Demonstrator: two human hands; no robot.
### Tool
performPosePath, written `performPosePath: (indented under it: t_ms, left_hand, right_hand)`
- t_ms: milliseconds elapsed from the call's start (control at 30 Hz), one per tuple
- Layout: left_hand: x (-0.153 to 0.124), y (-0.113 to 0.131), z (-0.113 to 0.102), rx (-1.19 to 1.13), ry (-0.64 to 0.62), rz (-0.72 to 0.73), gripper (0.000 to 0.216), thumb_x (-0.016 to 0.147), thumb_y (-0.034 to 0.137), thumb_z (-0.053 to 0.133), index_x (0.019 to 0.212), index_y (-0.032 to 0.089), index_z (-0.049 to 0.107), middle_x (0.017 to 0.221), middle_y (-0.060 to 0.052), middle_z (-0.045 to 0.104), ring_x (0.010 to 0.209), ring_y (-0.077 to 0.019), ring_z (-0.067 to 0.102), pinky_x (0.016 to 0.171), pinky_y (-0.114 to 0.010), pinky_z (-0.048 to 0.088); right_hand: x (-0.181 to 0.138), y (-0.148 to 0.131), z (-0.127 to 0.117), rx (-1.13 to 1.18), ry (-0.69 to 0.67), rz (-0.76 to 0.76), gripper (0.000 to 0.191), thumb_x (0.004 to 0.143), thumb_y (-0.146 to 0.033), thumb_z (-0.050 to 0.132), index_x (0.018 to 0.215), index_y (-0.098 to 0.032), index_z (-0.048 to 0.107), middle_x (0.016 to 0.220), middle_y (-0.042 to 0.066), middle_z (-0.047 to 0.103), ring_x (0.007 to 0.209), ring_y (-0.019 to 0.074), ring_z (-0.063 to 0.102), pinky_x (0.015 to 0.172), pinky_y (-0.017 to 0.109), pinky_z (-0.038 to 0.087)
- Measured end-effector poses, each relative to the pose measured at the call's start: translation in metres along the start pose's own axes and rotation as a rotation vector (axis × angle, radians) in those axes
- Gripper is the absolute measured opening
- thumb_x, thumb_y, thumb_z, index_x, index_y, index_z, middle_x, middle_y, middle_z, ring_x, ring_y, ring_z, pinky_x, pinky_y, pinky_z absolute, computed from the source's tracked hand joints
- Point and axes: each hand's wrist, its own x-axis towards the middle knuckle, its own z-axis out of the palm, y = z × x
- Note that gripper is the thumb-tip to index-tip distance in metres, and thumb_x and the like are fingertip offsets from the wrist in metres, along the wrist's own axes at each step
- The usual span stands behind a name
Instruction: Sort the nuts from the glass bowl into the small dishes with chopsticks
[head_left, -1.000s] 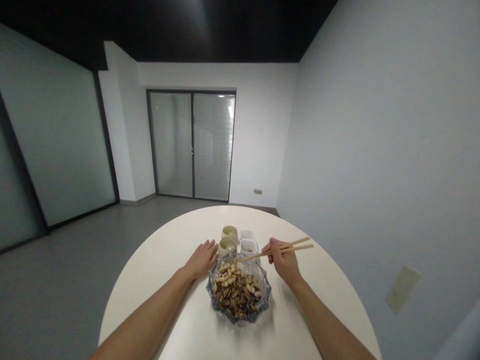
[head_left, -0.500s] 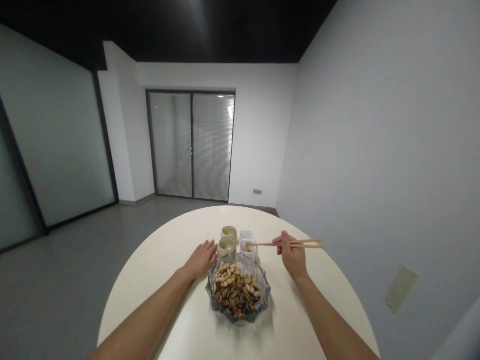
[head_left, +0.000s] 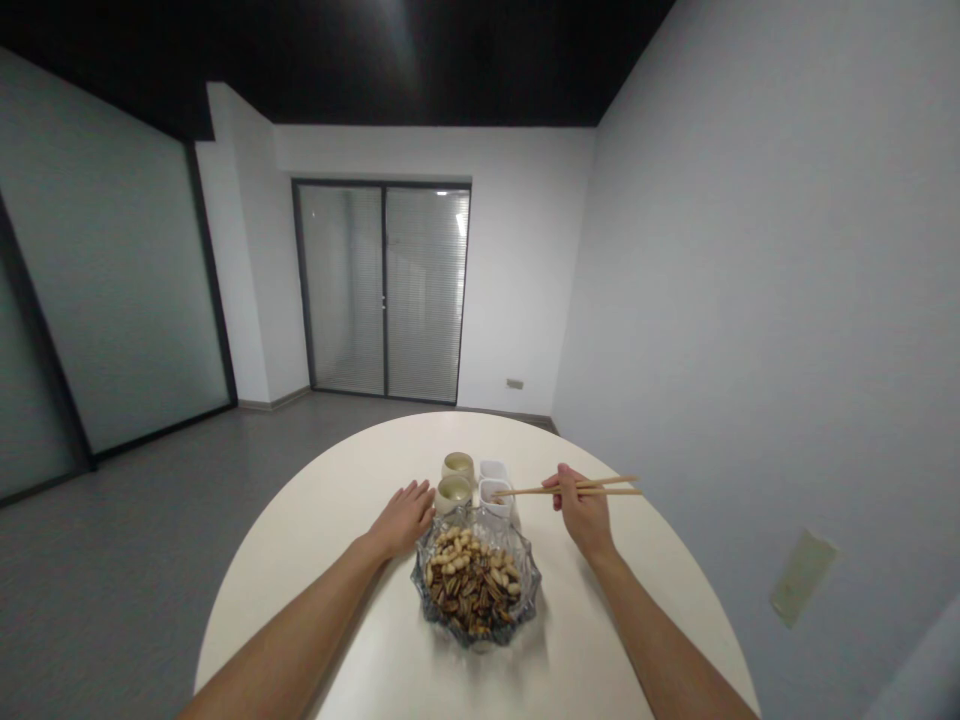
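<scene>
Room with pale walls; a double glass door [head_left: 382, 292] with blinds behind it stands in the far wall, and a frosted glass partition [head_left: 112, 260] runs along the left. Grey floor [head_left: 150, 470] below.

Round white desk [head_left: 300, 640] in the foreground, seen from above. At its middle sits a cut-glass bowl [head_left: 418, 592] with a scalloped rim, directly between the 2 forearms. Bowl holds a mixed heap: pale peanuts [head_left: 454, 551] toward the far side, dark striped seeds [head_left: 472, 592] toward the near side.

Just past the bowl, 2 round cups [head_left: 454, 492] with pale contents stand one behind the other. To their right are 2 small white dishes [head_left: 495, 496], also one behind the other; the nearer dish stands against the bowl's far rim.

Left hand [head_left: 403, 519] lies palm down beside the bowl's left rim, fingers [head_left: 416, 496] loosely spread, empty.

Right hand [head_left: 585, 515] is raised to the right of the bowl, fingers [head_left: 559, 483] pinching a pair of wooden chopsticks [head_left: 570, 491], held level. Their tips sit pressed together above the nearer dish; contact with it cannot be told.
</scene>
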Motion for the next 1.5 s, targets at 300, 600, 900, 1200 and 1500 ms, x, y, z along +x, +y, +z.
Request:
performPosePath:
  t_ms: [300,600,900,1200,1500]
  left_hand:
    - [0.0,-0.001,-0.001,-0.009,0.007,0.007,0.051,0.101,0.04,0.033,0.146,0.019,0.042,0.157,-0.011,0.032,0.146,-0.0307,0.024,0.119,-0.048,0.022]
    - [-0.002,0.003,-0.005,0.01,-0.009,0.0,0.05,0.101,0.037,0.033,0.147,0.018,0.041,0.158,-0.012,0.031,0.147,-0.0303,0.024,0.119,-0.048,0.021]
    - [-0.001,0.004,-0.004,-0.004,-0.008,-0.004,0.051,0.101,0.038,0.034,0.147,0.019,0.041,0.157,-0.011,0.031,0.146,-0.0308,0.024,0.119,-0.048,0.022]
    - [0.001,0.001,-0.001,-0.025,0.006,0.003,0.05,0.1,0.038,0.034,0.146,0.019,0.042,0.157,-0.012,0.031,0.146,-0.0307,0.024,0.119,-0.049,0.022]
    - [0.002,0.0,0.002,-0.021,0.004,-0.005,0.05,0.1,0.037,0.035,0.146,0.019,0.041,0.158,-0.01,0.031,0.147,-0.0296,0.024,0.119,-0.048,0.022]
  right_hand:
    - [-0.003,-0.021,-0.005,0.094,-0.009,-0.044,0.066,0.092,-0.065,0.046,0.052,-0.015,0.066,0.036,0.0,0.048,0.034,0.01,0.043,0.035,0.021,0.033]
    - [-0.01,-0.025,0.004,0.075,-0.326,-0.032,0.068,0.091,-0.065,0.046,0.053,-0.014,0.069,0.035,-0.001,0.044,0.034,0.0088,0.038,0.035,0.019,0.027]
    - [-0.013,-0.016,0.004,-0.002,-0.492,-0.135,0.055,0.097,-0.049,0.046,0.062,-0.015,0.071,0.047,0.001,0.056,0.042,0.0107,0.045,0.039,0.02,0.032]
    - [-0.011,-0.028,0.001,-0.091,-0.556,-0.257,0.053,0.099,-0.044,0.045,0.062,-0.016,0.071,0.051,0.003,0.06,0.046,0.0123,0.051,0.043,0.021,0.036]
    - [-0.013,-0.028,0.002,-0.108,-0.53,-0.233,0.052,0.098,-0.046,0.046,0.063,-0.017,0.072,0.047,0.002,0.059,0.041,0.0118,0.049,0.039,0.02,0.034]
